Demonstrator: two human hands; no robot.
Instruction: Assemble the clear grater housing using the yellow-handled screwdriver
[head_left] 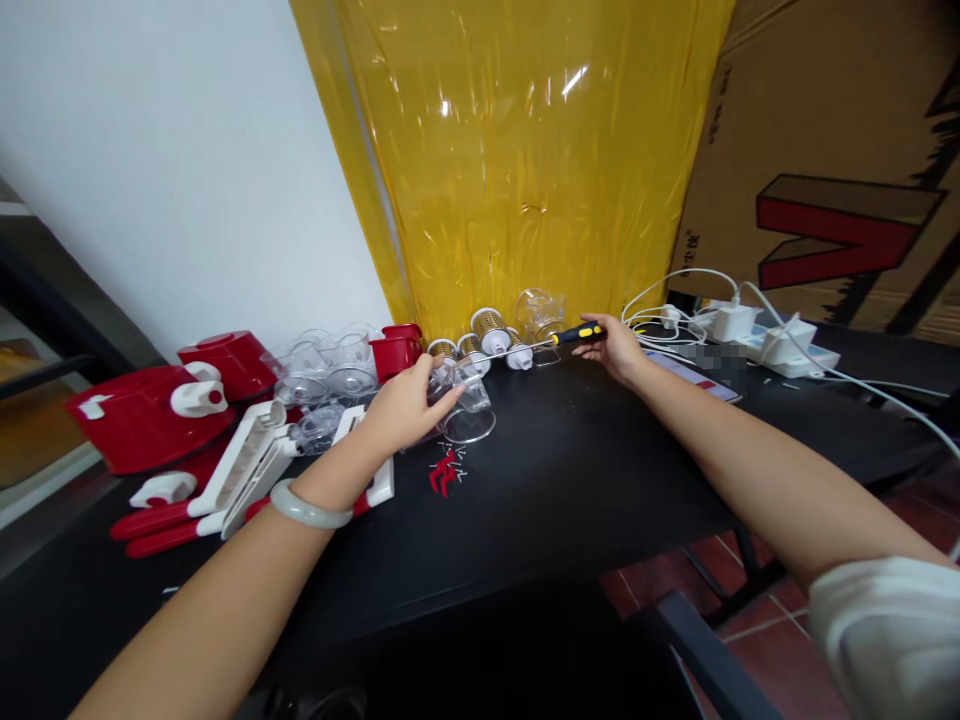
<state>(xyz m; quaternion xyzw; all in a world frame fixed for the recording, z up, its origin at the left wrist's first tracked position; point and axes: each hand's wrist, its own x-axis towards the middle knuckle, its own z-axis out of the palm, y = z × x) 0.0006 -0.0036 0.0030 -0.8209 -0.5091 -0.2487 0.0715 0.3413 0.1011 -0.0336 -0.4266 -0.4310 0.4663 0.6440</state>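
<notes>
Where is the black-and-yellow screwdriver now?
The screwdriver is in the right hand, right of centre in the head view, pointing toward the left hand.

So both arms are reaching out front, pretty well apart. There's a pale bangle (pixel 309 506) sitting around the left wrist (pixel 346 465), so I'll go off that. Left hand (pixel 405 405) is just past the bangle, back of it facing up, thumb (pixel 448 402) poking out to the side and fingers curled down in a grip, tips mostly hidden. Left forearm (pixel 199 600) is bare and slants back from the bangle toward the body. Right hand (pixel 616 347) is well off to the right of the bangle and further forward, fingers bent in a light pinch. Right forearm (pixel 750 460) is bare too, angling in from the right, with a pale, wrinkled sleeve (pixel 885 630) up its near end, way right of the bangle.
</notes>
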